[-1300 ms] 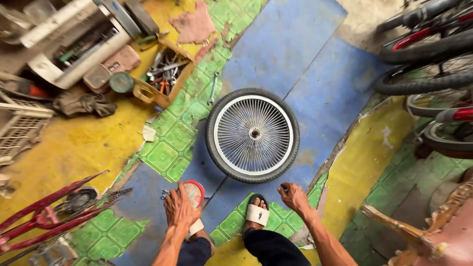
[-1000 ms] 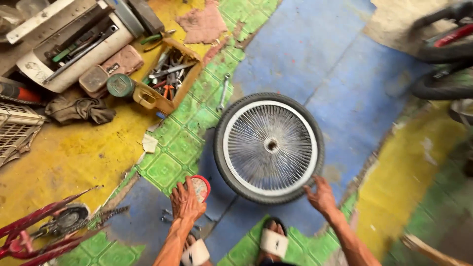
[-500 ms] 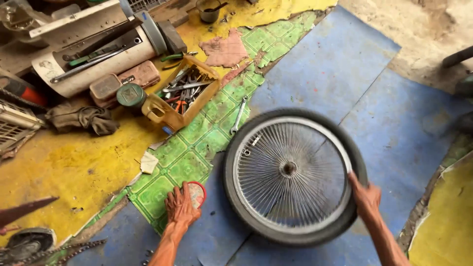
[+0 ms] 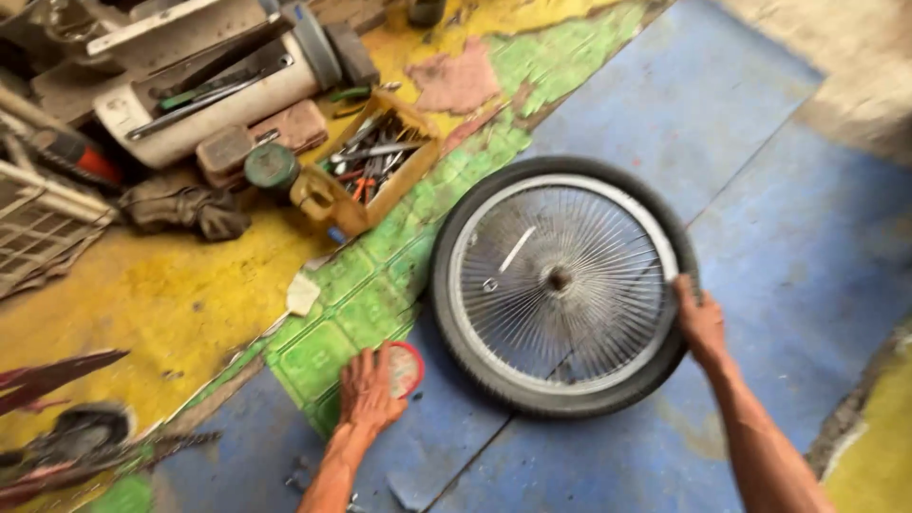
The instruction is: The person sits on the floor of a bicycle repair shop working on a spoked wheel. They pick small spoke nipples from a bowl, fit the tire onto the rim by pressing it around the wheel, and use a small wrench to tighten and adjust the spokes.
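A person's right hand (image 4: 701, 321) is gripping the black tyre of a spoked bicycle wheel (image 4: 560, 283) lying flat on the blue part of a painted floor (image 4: 779, 190), toward the floor's middle. The left hand (image 4: 366, 391) is pressing down, fingers spread, on a small round red-rimmed lid (image 4: 404, 368) just beside the wheel. Toward the far left corner, a yellow tray of tools (image 4: 375, 163) is sitting beside a green-capped jar (image 4: 271, 166) and a crumpled rag (image 4: 185, 209).
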Demonstrator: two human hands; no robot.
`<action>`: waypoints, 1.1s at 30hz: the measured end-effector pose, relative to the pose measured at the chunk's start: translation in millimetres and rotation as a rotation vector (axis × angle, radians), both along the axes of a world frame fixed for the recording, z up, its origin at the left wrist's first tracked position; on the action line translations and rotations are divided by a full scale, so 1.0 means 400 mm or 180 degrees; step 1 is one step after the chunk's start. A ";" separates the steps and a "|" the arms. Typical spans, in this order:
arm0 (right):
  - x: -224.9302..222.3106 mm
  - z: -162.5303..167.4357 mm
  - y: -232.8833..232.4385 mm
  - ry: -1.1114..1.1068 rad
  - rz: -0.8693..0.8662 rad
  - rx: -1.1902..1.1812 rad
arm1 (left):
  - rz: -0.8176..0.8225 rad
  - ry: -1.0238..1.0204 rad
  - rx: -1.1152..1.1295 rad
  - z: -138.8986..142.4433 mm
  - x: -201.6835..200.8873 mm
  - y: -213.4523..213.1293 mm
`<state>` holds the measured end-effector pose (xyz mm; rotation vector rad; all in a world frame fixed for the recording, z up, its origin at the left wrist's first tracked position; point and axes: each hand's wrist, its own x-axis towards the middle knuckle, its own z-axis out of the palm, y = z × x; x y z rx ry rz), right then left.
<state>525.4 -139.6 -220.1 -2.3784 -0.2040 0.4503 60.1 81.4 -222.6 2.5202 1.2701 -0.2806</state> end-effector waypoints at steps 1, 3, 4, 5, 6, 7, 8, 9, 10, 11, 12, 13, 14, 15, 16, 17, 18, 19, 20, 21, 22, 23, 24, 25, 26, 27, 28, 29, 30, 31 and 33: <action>0.009 -0.015 -0.007 0.0169 -0.0099 -0.0075 | -0.0141 -0.0099 0.0057 -0.003 -0.005 0.001; 0.010 -0.027 -0.010 -0.0622 0.0187 -0.0301 | -0.0195 -0.0222 -0.0122 -0.005 -0.017 -0.004; 0.001 -0.033 -0.004 -0.1197 0.0329 -0.0375 | -0.0226 -0.0333 -0.0193 -0.006 -0.017 -0.004; -0.011 -0.045 0.005 -0.1817 0.0487 -0.0291 | -0.0165 -0.0531 -0.0189 -0.008 -0.017 -0.003; -0.041 -0.045 0.022 -0.2379 0.0696 -0.0062 | -0.0105 -0.0706 -0.0205 -0.009 -0.018 -0.003; -0.084 -0.048 0.050 -0.2570 0.1134 0.0477 | -0.0047 -0.0857 -0.0258 -0.011 -0.021 -0.007; -0.143 -0.051 0.086 -0.2461 0.1675 0.1027 | 0.0024 -0.1174 -0.0279 -0.013 -0.024 -0.006; -0.218 -0.054 0.128 -0.2156 0.2390 0.1543 | 0.0098 -0.1486 -0.0293 -0.016 -0.028 -0.005; -0.303 -0.047 0.138 0.0862 0.2239 0.0743 | 0.0179 -0.1796 -0.0311 -0.018 -0.036 -0.003; -0.378 -0.046 0.194 0.0146 0.3807 0.1440 | 0.0449 -0.1824 -0.0347 -0.020 -0.047 0.001; -0.447 -0.038 0.231 -0.1056 0.4702 0.1664 | 0.0728 -0.1868 -0.0368 -0.022 -0.060 0.008; -0.524 -0.033 0.274 -0.0785 0.4705 0.1371 | 0.1006 -0.1908 -0.0396 -0.023 -0.073 0.015; -0.581 -0.022 0.306 -0.0521 0.4722 0.1086 | 0.1117 -0.1845 -0.0314 -0.023 -0.086 0.022; -0.614 -0.010 0.335 -0.0501 0.4871 0.0873 | 0.1243 -0.1778 -0.0213 -0.024 -0.100 0.032; -0.643 -0.001 0.361 -0.0476 0.5002 0.0667 | 0.1356 -0.1695 -0.0115 -0.023 -0.113 0.041; -0.666 0.005 0.378 -0.0445 0.5123 0.0447 | 0.1369 -0.1656 -0.0045 -0.023 -0.123 0.047; -0.681 0.006 0.393 -0.0519 0.5173 0.0479 | 0.1378 -0.1628 0.0020 -0.021 -0.130 0.053; -0.690 0.004 0.404 -0.0601 0.5221 0.0501 | 0.1384 -0.1611 0.0080 -0.023 -0.137 0.056; -0.700 -0.003 0.414 -0.0687 0.5266 0.0523 | 0.1456 -0.1582 0.0010 -0.023 -0.141 0.057; -0.711 -0.013 0.419 -0.0784 0.5300 0.0563 | 0.1514 -0.1544 -0.0065 -0.024 -0.145 0.054; -0.726 -0.026 0.424 -0.0871 0.5328 0.0606 | 0.1567 -0.1495 -0.0145 -0.024 -0.149 0.051; -0.742 -0.040 0.432 -0.0966 0.5357 0.0656 | 0.1521 -0.1360 0.0006 -0.024 -0.153 0.043; -0.761 -0.052 0.442 -0.1118 0.5254 0.1270 | 0.1467 -0.1235 0.0165 -0.023 -0.153 0.035; -0.783 -0.062 0.448 -0.1264 0.5105 0.1876 | 0.1394 -0.1109 0.0318 -0.021 -0.154 0.025; -0.796 -0.067 0.445 -0.1404 0.4913 0.2458 | 0.1206 -0.1240 0.0417 -0.020 -0.152 0.014; -0.818 -0.070 0.445 -0.1397 0.5053 0.1473 | 0.0999 -0.1393 0.0505 -0.019 -0.148 0.001; -0.835 -0.065 0.447 -0.1369 0.5069 0.0444 | 0.0749 -0.1574 0.0569 -0.022 -0.136 -0.010; -0.840 -0.061 0.440 -0.1480 0.4948 0.0663 | 0.0661 -0.1572 0.0624 -0.023 -0.118 -0.021; -0.844 -0.056 0.434 -0.1605 0.4843 0.0884 | 0.0593 -0.1575 0.0689 -0.027 -0.101 -0.030; -0.843 -0.052 0.426 -0.1899 0.4814 0.0917 | 0.0554 -0.1561 0.0766 -0.030 -0.079 -0.037; -0.824 -0.042 0.405 -0.1875 0.4622 0.1189 | 0.0562 -0.1749 0.0741 -0.036 -0.033 -0.040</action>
